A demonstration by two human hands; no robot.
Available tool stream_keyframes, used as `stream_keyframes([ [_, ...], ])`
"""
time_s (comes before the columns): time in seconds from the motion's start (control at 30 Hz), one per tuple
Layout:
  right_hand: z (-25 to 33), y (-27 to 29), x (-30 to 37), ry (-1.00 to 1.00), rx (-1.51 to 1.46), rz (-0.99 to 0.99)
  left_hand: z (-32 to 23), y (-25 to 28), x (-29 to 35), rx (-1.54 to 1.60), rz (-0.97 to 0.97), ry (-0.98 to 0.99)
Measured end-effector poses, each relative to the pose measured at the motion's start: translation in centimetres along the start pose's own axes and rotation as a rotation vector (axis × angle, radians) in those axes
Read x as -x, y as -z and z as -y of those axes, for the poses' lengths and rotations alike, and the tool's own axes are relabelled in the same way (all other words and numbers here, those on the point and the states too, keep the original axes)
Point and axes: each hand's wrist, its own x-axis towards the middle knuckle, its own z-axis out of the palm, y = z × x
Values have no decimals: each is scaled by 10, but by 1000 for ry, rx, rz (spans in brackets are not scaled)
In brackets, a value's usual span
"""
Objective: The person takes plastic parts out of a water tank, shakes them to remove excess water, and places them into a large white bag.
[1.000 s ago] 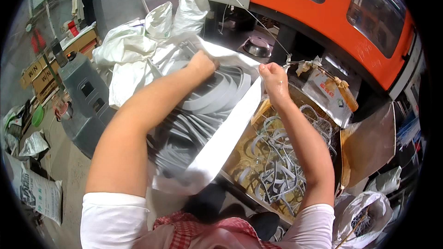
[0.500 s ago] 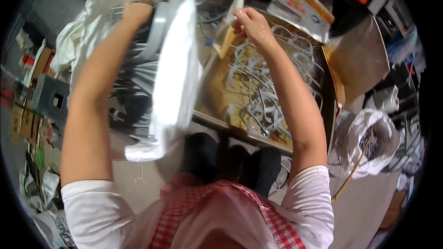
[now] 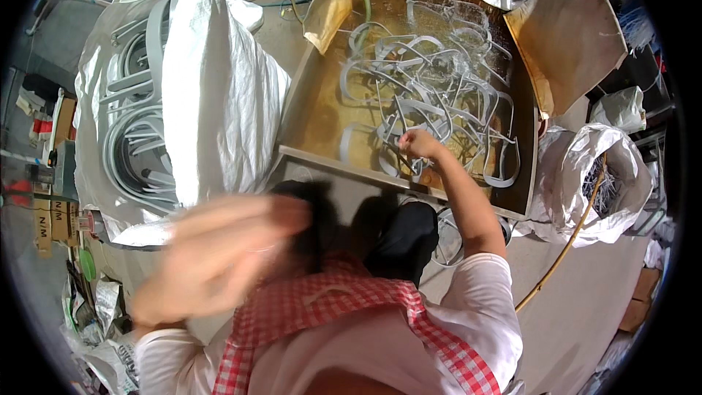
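My right hand [image 3: 420, 143] reaches into a shallow brown cardboard tray [image 3: 314, 110] and is closed around one grey curved plastic part [image 3: 409, 164] at the near side of a tangled pile of such parts [image 3: 431, 80]. My left hand [image 3: 281, 213] is a motion blur low in front of my chest, beside a big white woven sack [image 3: 219, 80]. I cannot tell whether it holds anything. The sack lies open at the left, with several grey curved parts [image 3: 131, 146] stacked inside it.
A second white sack [image 3: 607, 175] with dark scraps and a yellow stick stands at the right. A brown cardboard flap [image 3: 570, 36] rises behind it. Boxes and papers [image 3: 51, 212] crowd the floor at the far left. A dark stool edge [image 3: 351, 197] is under the tray.
My left hand has let go of the white sack's mouth and swung down toward my chest. My right hand has dropped from the sack's edge into the tray onto a grey part.
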Motion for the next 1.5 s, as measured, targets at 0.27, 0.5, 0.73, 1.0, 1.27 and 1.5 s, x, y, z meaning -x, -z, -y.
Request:
stream_keyframes([
  [0.27, -5, -42, 1, -53, 450, -92, 250, -239, -80, 651, -311, 895],
  [0.5, 27, -73, -40, -140, 225, -114, 354, -356, -80, -51, -83, 1008],
  [0.73, -10, -93, -77, -326, 406, 222, 369, -408, -58, 1076, 15, 1107],
  [1.0, 28, -37, -62, -153, -674, -75, 312, -322, -110, 1192, -99, 1146],
  [1.27, 93, -12, -59, -83, -897, -246, 265, -268, -120, 1000, -120, 720],
  [1.5, 54, 70, -20, 209, 655, -925, 288, -218, -109, 1357, -492, 1010],
])
